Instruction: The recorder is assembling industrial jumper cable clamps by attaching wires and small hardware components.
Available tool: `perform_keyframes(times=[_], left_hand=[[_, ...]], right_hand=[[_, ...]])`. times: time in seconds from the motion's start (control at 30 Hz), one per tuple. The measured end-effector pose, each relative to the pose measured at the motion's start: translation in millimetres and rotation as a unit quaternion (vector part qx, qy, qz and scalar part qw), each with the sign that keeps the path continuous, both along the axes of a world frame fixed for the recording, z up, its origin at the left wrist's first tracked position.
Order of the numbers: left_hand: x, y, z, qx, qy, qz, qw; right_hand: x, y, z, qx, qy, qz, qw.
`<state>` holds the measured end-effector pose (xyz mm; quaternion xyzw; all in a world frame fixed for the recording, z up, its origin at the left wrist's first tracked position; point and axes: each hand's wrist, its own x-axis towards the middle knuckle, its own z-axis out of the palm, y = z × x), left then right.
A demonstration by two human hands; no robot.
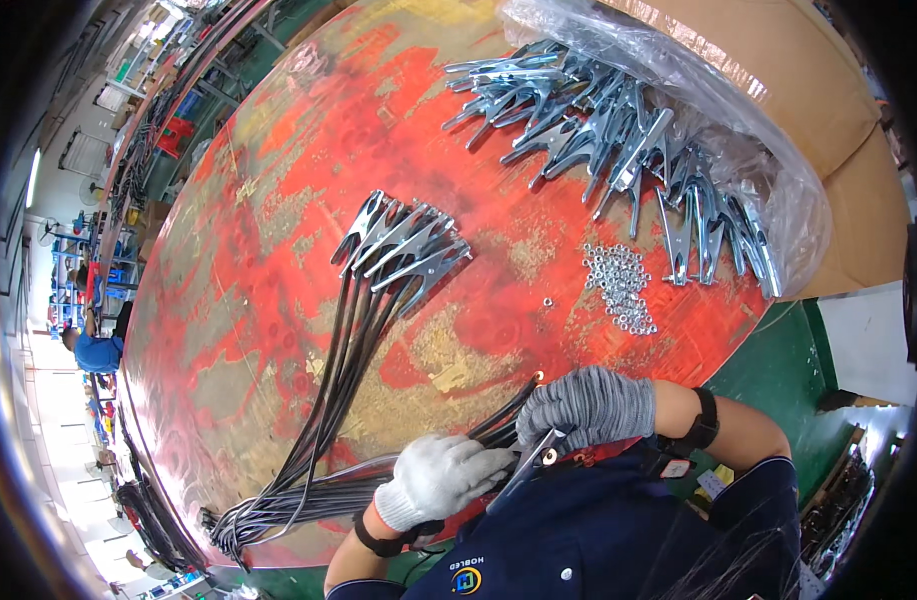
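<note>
My left hand (pixel 447 482), in a white glove, is closed low at the table's near edge, its fingertips against a metal spring clamp (pixel 519 476). Black cable passes at those fingers, and what lies inside them is partly hidden. My right hand (pixel 585 408), in a grey knit glove, grips the clamp's upper end close to my body. Just beyond both hands lie black cables (pixel 499 420), one showing a copper-coloured end. A bundle of cables (pixel 324 425) runs up the table to several clamps (pixel 404 245) fixed on their far ends.
Loose spring clamps (pixel 599 120) are heaped at the far right, against clear plastic film (pixel 779 170) and a cardboard box (pixel 859 220). A pile of small metal nuts (pixel 619 288) sits nearer, on the worn red table (pixel 249 340). Another person (pixel 99 350) is at far left.
</note>
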<state>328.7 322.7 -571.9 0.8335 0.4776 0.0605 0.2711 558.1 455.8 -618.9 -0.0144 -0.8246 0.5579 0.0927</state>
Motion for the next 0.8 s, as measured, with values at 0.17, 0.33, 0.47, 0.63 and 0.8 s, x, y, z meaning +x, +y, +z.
perform_keyframes(times=[0.17, 0.33, 0.47, 0.63, 0.8], left_hand=[[7, -3, 7, 0.001, 0.025, 0.050, 0.998], [4, 1, 21, -0.106, 0.016, 0.070, 0.992], [1, 11, 30, -0.147, -0.001, 0.044, 0.988], [10, 3, 26, -0.138, -0.002, 0.024, 0.990], [17, -5, 27, 0.003, 0.035, -0.003, 0.999]], right_hand=[[-2, -12, -6, -0.042, -0.069, -0.025, 0.996], [3, -18, 0, -0.088, -0.080, -0.034, 0.992], [4, -23, -2, -0.115, -0.026, -0.075, 0.990], [3, -27, 6, -0.090, -0.053, -0.034, 0.994], [-4, -31, 1, -0.144, -0.030, -0.013, 0.989]])
